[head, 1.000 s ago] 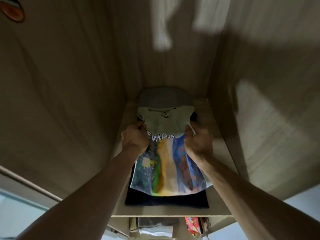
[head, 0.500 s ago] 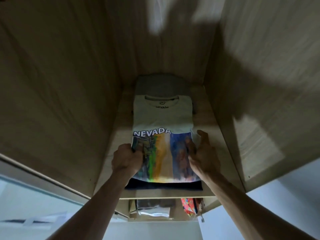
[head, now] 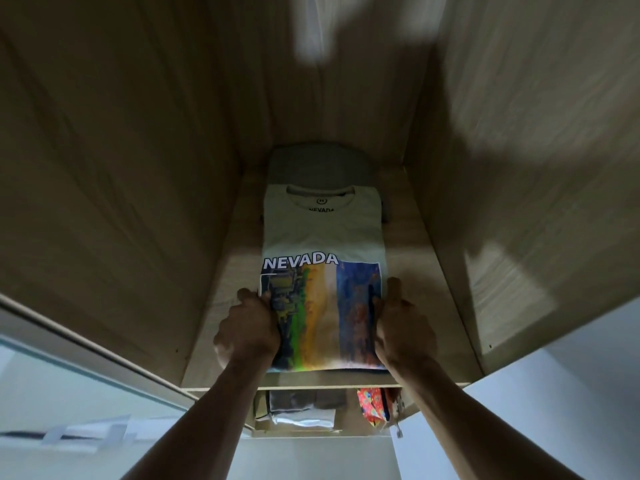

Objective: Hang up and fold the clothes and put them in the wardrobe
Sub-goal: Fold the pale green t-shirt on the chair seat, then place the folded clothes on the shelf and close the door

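Left hand and right hand: fingers curled, gripping the side edges of the folded T-shirt. Shirt lies on the wardrobe shelf, atop a dark garment. Soft, light, floppy; best supported at both sides. Grey garment behind.

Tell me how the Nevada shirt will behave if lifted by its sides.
Nevada shirt: probably floppy, being thin folded cloth, so its unsupported collar end would sag. Likely light. Both hands, left and right, grip its edges, suggesting it needs two-sided support.
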The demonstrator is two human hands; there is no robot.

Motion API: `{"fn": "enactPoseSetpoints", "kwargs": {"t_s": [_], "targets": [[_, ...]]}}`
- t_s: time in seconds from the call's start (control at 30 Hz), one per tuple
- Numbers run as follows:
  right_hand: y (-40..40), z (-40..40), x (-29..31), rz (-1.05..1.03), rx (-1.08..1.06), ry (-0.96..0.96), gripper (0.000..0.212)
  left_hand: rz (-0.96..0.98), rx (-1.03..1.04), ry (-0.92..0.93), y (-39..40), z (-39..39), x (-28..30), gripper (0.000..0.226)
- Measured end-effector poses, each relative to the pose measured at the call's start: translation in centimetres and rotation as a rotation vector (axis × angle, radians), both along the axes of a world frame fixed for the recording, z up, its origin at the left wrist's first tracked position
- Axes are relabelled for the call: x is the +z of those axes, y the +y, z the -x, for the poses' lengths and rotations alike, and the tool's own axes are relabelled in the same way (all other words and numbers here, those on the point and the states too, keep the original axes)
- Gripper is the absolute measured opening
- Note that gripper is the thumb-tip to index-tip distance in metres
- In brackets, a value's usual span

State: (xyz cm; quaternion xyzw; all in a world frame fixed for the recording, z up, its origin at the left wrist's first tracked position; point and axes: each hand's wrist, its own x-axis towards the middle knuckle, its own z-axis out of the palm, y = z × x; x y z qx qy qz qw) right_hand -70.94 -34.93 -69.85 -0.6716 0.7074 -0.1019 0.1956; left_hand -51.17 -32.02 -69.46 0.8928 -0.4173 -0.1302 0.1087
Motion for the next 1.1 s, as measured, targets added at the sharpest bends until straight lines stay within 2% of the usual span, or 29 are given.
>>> {"fn": "enactPoseSetpoints", "kwargs": {"t_s": [0.17, 0.23, 0.33, 0.5, 0.6, 0.7, 0.77, 0.87, 1.0, 1.1], "targets": [[1.3, 0.1, 1.4, 0.012, 0.037, 0.137, 0.052, 0.02, -0.025, 0.038, 0.5, 0.2, 0.9, 0.042], [2.1, 0.0, 2.9, -0.005, 0.018, 0.126, 0.05, 0.032, -0.075, 0.067, 1.2, 0.1, 2.2, 0.043], [3.0, -0.2, 6.5, -0.044, -0.003, 0.049, 0.048, 0.095, -0.128, 0.144, 2.4, 0.1, 6.0, 0.042], [7.6, -0.5, 15.5, -0.07, 0.009, -0.026, 0.046, 0.19, -0.216, 0.145, 7.5, 0.5, 14.7, 0.036], [13.2, -0.6, 22.1, -0.022, 0.029, -0.082, 0.043, 0.279, -0.268, 0.139, 13.1, 0.3, 20.8, 0.047], [21.1, -0.4, 29.1, 0.054, 0.043, -0.145, 0.037, 0.39, -0.273, 0.148, 20.8, 0.1, 27.5, 0.034], [26.5, 0.0, 33.0, 0.09, 0.044, -0.117, 0.036, 0.442, -0.269, 0.141, 26.3, 0.1, 31.5, 0.034], [34.3, 0.3, 38.0, 0.1, 0.06, -0.153, 0.037, 0.464, -0.326, 0.118, 33.3, -0.4, 36.0, 0.035], [43.0, 1.8, 43.7, 0.162, 0.05, -0.092, 0.046, 0.528, -0.394, 0.161, 40.3, -0.3, 41.3, 0.031], [47.3, 3.3, 47.0, 0.178, 0.07, -0.058, 0.044, 0.547, -0.459, 0.148, 44.2, 1.3, 44.7, 0.028]]}}
